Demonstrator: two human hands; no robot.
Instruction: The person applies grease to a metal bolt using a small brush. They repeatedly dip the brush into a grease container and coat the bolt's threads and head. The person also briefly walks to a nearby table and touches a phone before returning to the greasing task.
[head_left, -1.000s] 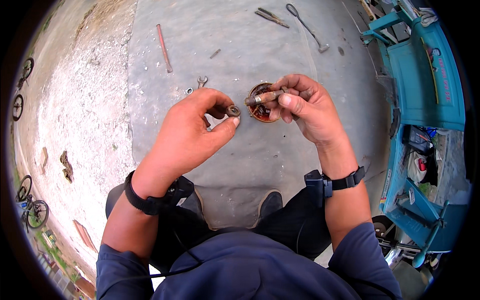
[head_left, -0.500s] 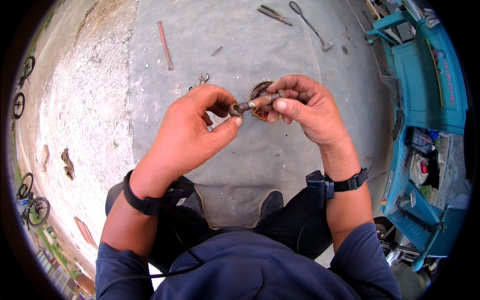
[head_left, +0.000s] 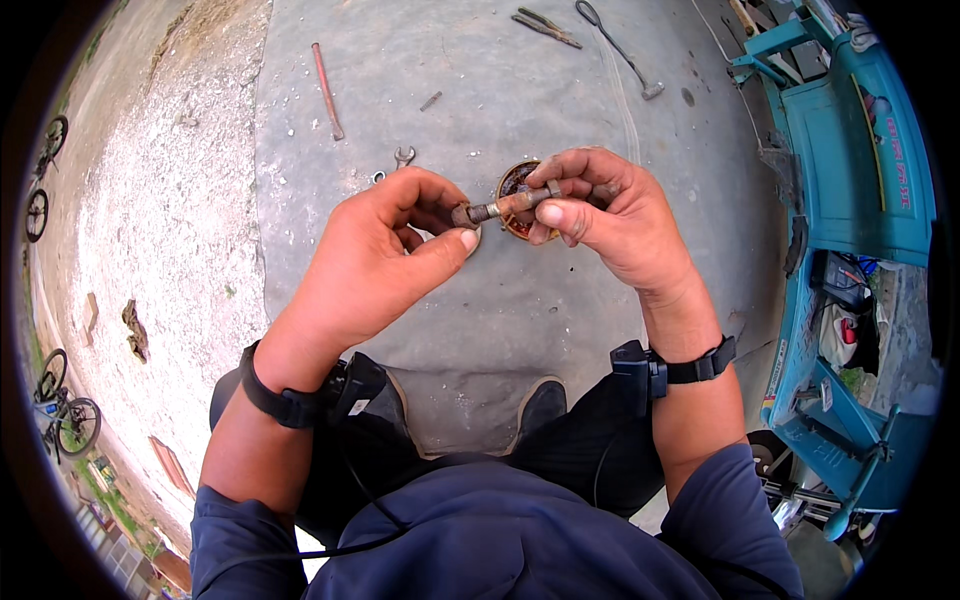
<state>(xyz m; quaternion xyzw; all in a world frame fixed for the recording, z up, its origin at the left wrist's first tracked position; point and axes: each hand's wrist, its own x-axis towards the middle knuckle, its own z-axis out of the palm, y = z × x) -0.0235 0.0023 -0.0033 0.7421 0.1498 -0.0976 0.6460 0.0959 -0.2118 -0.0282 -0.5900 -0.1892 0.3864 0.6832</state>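
Note:
A rusty bolt (head_left: 517,202) is held between my two hands above the grey ground sheet, slanting slightly up to the right. My left hand (head_left: 375,260) pinches a rusty nut (head_left: 462,216) at the bolt's left end between thumb and fingers. My right hand (head_left: 630,225) grips the shank near the hexagonal head, with the thumb below and fingers curled behind. Bare thread shows next to the nut. Behind the bolt, partly covered by my right fingers, stands a round tin (head_left: 504,190) with dark reddish-brown contents.
An open-ended wrench (head_left: 404,157) lies just beyond my left hand. Farther off on the sheet (head_left: 480,330) are a red bar (head_left: 326,90), pliers (head_left: 546,28) and a long-handled metal tool (head_left: 622,52). A teal vehicle (head_left: 850,150) stands along the right, bicycles (head_left: 75,425) at far left.
Both hands have shifted very slightly left with the bolt. The nut has turned in my left fingers and now shows more of its side.

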